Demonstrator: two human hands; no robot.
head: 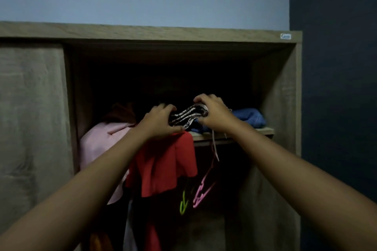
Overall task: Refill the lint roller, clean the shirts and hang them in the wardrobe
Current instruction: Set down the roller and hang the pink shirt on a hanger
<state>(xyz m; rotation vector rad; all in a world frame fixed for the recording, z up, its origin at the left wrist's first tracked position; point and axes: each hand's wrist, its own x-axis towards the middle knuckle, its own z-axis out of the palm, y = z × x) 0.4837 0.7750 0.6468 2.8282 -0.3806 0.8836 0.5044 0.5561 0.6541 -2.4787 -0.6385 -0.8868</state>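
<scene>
Striped black-and-white garment bunched at the wardrobe shelf edge, clenched at either end by left hand and right hand. Best lifted clear of the red shirt below, keeping both grips firm.

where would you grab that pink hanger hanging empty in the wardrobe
Grip the pink hanger by its thin neck below the hook, reaching from the front right, where the space is open. The red shirt crowds its left, and its body hangs tilted.
</scene>
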